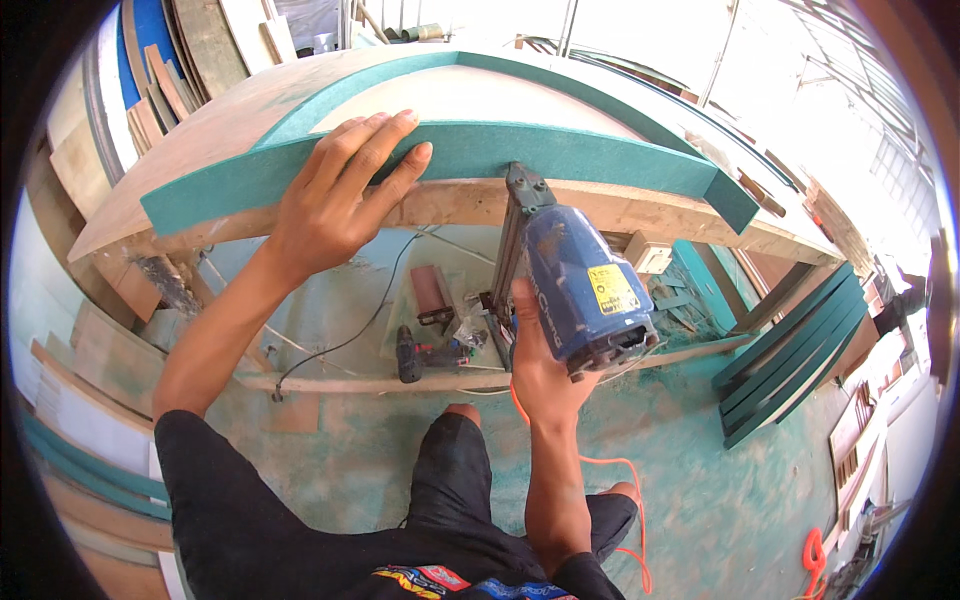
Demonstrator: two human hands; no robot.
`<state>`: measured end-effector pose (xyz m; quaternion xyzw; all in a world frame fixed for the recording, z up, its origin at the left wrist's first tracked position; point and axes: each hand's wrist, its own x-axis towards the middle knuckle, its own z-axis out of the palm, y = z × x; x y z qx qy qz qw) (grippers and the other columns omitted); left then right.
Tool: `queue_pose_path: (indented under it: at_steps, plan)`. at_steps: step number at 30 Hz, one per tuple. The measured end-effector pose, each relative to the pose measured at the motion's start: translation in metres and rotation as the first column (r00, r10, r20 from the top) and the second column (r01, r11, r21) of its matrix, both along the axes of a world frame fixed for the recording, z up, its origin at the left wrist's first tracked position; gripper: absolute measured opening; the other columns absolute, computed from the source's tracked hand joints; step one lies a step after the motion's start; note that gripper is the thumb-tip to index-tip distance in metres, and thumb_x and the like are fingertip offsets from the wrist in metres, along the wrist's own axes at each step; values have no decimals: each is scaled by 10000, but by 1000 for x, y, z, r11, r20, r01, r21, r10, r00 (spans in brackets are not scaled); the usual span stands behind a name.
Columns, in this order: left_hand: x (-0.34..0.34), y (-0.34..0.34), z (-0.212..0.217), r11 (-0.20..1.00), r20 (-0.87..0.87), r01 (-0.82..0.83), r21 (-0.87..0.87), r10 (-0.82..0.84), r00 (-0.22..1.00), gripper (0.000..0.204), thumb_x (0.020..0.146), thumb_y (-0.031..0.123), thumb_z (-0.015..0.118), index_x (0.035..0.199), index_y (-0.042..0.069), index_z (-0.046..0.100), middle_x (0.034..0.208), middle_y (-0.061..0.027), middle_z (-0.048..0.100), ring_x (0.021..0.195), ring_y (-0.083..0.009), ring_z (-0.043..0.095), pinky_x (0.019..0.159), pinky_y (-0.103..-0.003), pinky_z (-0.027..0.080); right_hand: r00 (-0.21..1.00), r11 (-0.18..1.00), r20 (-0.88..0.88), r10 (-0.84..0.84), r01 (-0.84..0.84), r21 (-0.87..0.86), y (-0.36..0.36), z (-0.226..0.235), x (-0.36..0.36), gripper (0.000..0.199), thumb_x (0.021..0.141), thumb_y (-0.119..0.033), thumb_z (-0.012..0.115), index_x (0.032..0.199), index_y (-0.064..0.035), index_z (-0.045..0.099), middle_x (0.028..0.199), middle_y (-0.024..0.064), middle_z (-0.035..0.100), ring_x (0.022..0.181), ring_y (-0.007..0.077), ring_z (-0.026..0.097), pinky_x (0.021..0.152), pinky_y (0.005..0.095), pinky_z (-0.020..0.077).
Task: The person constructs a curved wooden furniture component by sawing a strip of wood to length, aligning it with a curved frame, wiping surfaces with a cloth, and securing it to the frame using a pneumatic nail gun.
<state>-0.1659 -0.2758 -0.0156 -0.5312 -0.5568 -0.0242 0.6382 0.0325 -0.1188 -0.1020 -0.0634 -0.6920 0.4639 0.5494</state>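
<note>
A teal board frame [455,150] lies on the wooden workbench [205,140], its near board on edge along the front. My left hand [345,190] rests over that board, fingers stretched across its top edge. In my right hand [550,370] is a blue nail gun [580,275], gripped by its handle, with my fingers partly hidden behind the tool. The nail gun's nose touches or nearly touches the face of the near board, right of my left hand. An orange hose [635,490] trails below my right arm.
Under the bench a drill [408,355] lies on a low shelf with small parts. A socket box [650,252] is fixed below the bench edge. Dark green slats [795,360] lean at the right. Planks [210,45] stand at the far left. An orange-handled tool [814,555] lies on the floor.
</note>
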Motion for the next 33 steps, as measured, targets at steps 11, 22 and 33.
queue_pose_path:
  at_steps: [11,22,33]
  plan:
    - [-1,-12,-8,998,40,28,51,-30,999,389,835,79,743,1222,114,751,1367,-128,646,1214,-276,604,987,-421,509,999,994,-19,50,-52,-91,-10,-1,1,425,915,-219,837,1191,26,625,1119,100,680,1000,197,633,914,350,505]
    - [-5,-21,-7,996,8,-57,62,56,998,471,777,152,857,1237,164,757,1346,-110,671,1225,-289,610,1017,-413,483,996,988,-60,-60,51,-143,6,-40,4,254,930,-201,819,1044,-19,682,845,8,662,716,94,593,642,271,483]
    - [-17,-91,-10,990,22,-119,79,118,993,681,654,40,909,1295,184,732,1372,-140,638,1231,-315,598,999,-433,540,987,938,146,70,-16,-345,24,-112,46,258,924,-178,811,1064,-4,682,889,38,668,766,145,610,707,303,501]
